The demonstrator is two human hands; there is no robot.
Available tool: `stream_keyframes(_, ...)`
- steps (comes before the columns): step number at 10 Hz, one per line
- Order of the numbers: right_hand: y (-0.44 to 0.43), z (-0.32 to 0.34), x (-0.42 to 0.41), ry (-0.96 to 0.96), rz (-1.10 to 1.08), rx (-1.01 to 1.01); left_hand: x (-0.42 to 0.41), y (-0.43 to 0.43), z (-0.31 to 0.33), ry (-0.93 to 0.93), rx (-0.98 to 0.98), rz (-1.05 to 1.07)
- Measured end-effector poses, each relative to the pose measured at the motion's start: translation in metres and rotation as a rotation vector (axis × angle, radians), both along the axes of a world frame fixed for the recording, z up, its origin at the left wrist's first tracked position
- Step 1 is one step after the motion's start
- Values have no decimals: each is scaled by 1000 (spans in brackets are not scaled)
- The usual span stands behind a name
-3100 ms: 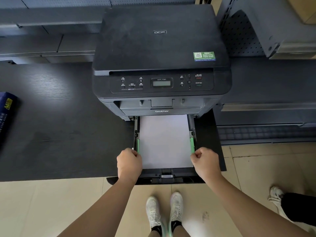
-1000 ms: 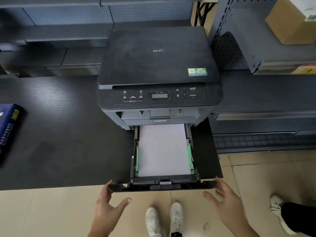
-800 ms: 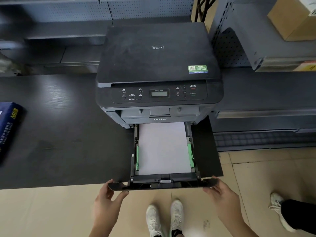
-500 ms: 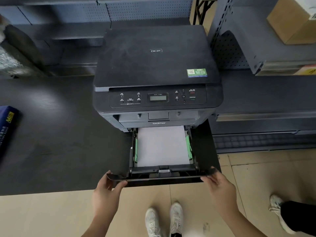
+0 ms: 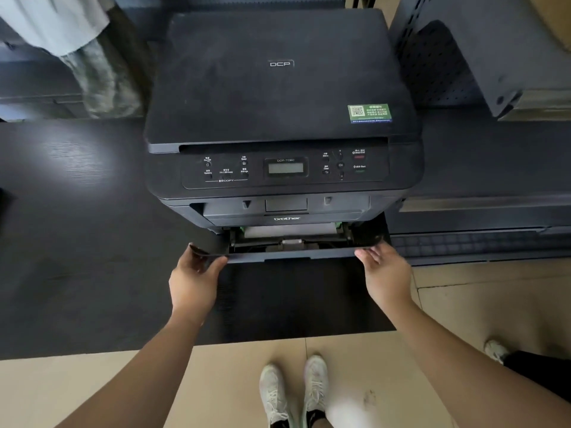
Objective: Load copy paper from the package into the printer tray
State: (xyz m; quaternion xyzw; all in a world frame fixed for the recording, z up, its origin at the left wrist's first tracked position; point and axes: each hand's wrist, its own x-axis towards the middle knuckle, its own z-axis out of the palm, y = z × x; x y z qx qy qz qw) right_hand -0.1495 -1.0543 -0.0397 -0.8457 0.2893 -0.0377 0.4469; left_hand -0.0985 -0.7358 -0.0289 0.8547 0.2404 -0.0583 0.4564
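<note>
Under printer (image 5: 282, 97), tray (image 5: 287, 254) w/ paper (image 5: 289, 230) nearly shut, both hands (image 5: 193, 281) (image 5: 386, 271) pinching its front

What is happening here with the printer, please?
A person stands at a black printer on a dark table. The left hand and the right hand each grip one end of the paper tray's front. The tray is almost fully inside; only a thin strip of white paper shows in the gap under the printer's front. The paper package is not in view.
</note>
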Motion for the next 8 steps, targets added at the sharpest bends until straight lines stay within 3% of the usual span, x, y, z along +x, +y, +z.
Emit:
stream_keyframes(5, 5, 6, 53, 52, -91, 3, 52, -13, -2, -39, 40, -7)
stream_keyframes(8, 8, 20, 44, 120, -16, -10, 39, -1, 2, -1, 38, -85)
